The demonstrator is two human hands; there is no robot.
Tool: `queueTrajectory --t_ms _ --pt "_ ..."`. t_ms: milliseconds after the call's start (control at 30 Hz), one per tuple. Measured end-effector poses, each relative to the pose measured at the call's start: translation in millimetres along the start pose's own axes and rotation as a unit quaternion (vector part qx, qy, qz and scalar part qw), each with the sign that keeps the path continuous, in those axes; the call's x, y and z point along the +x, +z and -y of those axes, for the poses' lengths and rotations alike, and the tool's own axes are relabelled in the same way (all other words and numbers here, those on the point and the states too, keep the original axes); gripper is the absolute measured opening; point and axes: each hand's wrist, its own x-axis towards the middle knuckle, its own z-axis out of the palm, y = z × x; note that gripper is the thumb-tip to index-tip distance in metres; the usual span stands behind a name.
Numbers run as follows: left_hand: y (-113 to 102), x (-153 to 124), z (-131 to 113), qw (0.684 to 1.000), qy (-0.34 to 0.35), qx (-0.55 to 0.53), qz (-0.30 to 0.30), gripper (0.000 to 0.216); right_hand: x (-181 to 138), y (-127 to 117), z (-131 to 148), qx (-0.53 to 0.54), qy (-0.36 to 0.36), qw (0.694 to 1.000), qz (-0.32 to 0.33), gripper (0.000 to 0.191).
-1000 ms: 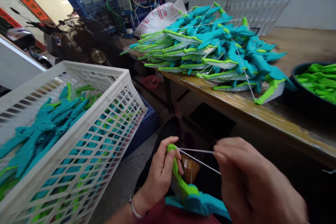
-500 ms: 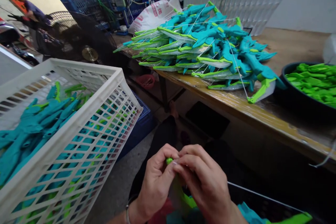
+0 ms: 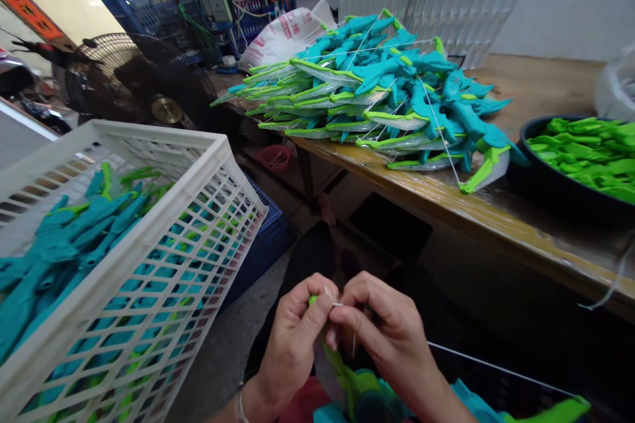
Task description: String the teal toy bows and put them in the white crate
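In my lap lies a teal and green toy bow [image 3: 354, 383], partly hidden behind my hands. My left hand [image 3: 300, 327] is closed around one green tip of it, with a bit of white string sticking up by the thumb. Close beside it, my right hand [image 3: 380, 324] pinches the white string [image 3: 336, 305] between thumb and fingertips. More of the string [image 3: 496, 367] runs from behind the right wrist to the bow's other green tip [image 3: 560, 412] at lower right.
A white crate [image 3: 163, 238] at left holds teal and green pieces. Strung toy bows [image 3: 387, 79] are piled on the table [image 3: 536, 89]. A black basin [image 3: 550, 175] of green parts stands at right. A fan [image 3: 116, 59] stands behind the crate.
My right hand's fingers have turned and drawn slightly apart from the left, showing string ends between them. More of the green limb below shows. The background has shifted slightly left as the camera moved.
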Motion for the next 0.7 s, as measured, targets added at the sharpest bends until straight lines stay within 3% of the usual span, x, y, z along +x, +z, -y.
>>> queueTrajectory --t_ms 100,267,367,567,633,700 --pt "-1 2 -4 0.999 -0.027 -0.017 0.018 0.023 3 -8 8 -0.121 -0.093 0.988 0.007 0.014" --pt "-1 6 -9 0.997 -0.058 -0.033 0.028 0.024 10 -10 11 -0.19 -0.217 0.956 0.053 0.015" --pt "0 5 -9 0.998 -0.056 -0.009 -0.004 0.023 8 -7 11 -0.213 -0.183 0.959 0.028 0.015" --pt "1 1 -3 0.995 -0.015 0.09 -0.03 0.022 4 -8 12 -0.117 0.042 0.992 -0.009 0.008" --pt "0 0 0 0.996 -0.02 0.083 -0.028 0.022 4 -9 10 -0.113 0.031 0.993 -0.019 0.009" --pt "0 1 1 0.997 -0.04 0.051 -0.03 0.022 4 -7 8 -0.138 -0.029 0.99 -0.028 0.013"
